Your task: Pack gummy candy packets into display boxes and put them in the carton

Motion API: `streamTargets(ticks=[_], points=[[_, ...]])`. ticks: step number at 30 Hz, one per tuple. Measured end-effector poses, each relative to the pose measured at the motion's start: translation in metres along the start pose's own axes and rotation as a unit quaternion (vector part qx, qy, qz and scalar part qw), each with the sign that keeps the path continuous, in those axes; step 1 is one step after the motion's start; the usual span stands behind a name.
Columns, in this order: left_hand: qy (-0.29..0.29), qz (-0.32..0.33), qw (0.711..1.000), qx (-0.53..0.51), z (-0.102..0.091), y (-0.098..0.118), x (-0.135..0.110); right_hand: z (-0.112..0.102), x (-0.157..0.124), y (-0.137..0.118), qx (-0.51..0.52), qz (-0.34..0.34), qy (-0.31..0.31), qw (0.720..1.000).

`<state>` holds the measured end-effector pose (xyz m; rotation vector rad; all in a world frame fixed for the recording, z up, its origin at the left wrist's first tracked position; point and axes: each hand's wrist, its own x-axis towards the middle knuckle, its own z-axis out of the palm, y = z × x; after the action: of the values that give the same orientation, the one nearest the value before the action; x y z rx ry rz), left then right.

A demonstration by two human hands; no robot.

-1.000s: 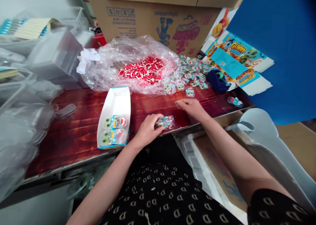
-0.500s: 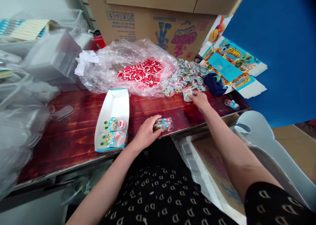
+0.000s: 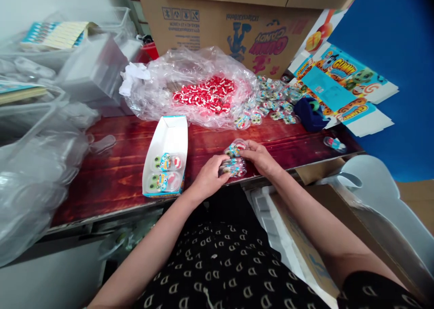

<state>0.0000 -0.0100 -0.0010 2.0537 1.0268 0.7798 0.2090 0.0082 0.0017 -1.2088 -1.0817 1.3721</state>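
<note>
My left hand (image 3: pixel 207 179) is closed on a small stack of clear candy packs (image 3: pixel 233 168) at the near edge of the red wooden table (image 3: pixel 115 173). My right hand (image 3: pixel 259 157) pinches one more candy pack (image 3: pixel 234 148) and holds it just above that stack. To the left lies an open white display box (image 3: pixel 167 152) with two candy packs in its near end. A heap of loose candy packs (image 3: pixel 271 103) lies at the back right.
A clear plastic bag of red candies (image 3: pixel 203 94) sits mid-table before a big cardboard carton (image 3: pixel 237 24). Flat printed box blanks (image 3: pixel 342 87) and a dark blue object (image 3: pixel 310 112) lie right. Clear plastic trays and bags (image 3: pixel 40 133) crowd the left. A white chair (image 3: pixel 383 200) stands right.
My right hand reached to the candy heap, picked up one pack and brought it back to the stack under my left hand. The camera view shifted slightly.
</note>
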Motion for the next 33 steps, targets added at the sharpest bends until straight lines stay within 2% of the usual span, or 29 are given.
streamTargets(ticks=[5, 9, 11, 14, 19, 23, 26, 28, 29, 31, 32, 33], points=[[0.016, 0.005, 1.0, -0.001, -0.003, 0.001, -0.001, -0.009, -0.006, -0.002, -0.027, -0.016, -0.031, 0.999], [-0.011, 0.012, 1.0, -0.02, -0.003, 0.001, 0.0, -0.01, -0.008, -0.012, -0.158, -0.037, -0.085, 0.983], [-0.009, 0.007, 1.0, -0.019, -0.003, 0.001, -0.001, -0.008, -0.009, -0.014, -0.214, -0.073, -0.071, 0.971], [-0.003, -0.002, 1.0, -0.012, -0.002, 0.002, -0.001, -0.005, -0.009, -0.014, -0.225, -0.119, -0.015, 0.967], [-0.035, -0.018, 0.999, 0.025, -0.001, 0.003, 0.0, -0.005, -0.016, -0.005, -0.187, -0.059, 0.0, 0.981], [-0.051, -0.03, 0.996, 0.068, -0.001, 0.004, 0.0, -0.003, -0.028, -0.003, -0.17, -0.055, -0.002, 0.984], [-0.049, -0.025, 0.997, 0.059, -0.003, 0.004, 0.0, -0.008, -0.026, -0.009, -0.198, -0.046, -0.062, 0.977], [-0.052, -0.03, 0.997, 0.058, -0.003, 0.004, -0.001, -0.02, -0.012, -0.014, -0.212, -0.036, -0.085, 0.973], [-0.052, -0.031, 0.996, 0.06, -0.003, 0.004, -0.001, -0.029, -0.001, -0.017, -0.227, -0.034, -0.064, 0.971], [-0.047, -0.026, 0.997, 0.063, -0.003, 0.004, -0.001, -0.048, 0.028, -0.023, -0.294, -0.042, 0.051, 0.954], [-0.046, -0.022, 0.997, 0.062, -0.003, 0.005, -0.002, -0.058, 0.045, -0.025, -0.357, -0.045, 0.118, 0.926], [-0.046, -0.019, 0.997, 0.062, -0.003, 0.005, -0.002, -0.066, 0.061, -0.027, -0.432, -0.048, 0.167, 0.885]])
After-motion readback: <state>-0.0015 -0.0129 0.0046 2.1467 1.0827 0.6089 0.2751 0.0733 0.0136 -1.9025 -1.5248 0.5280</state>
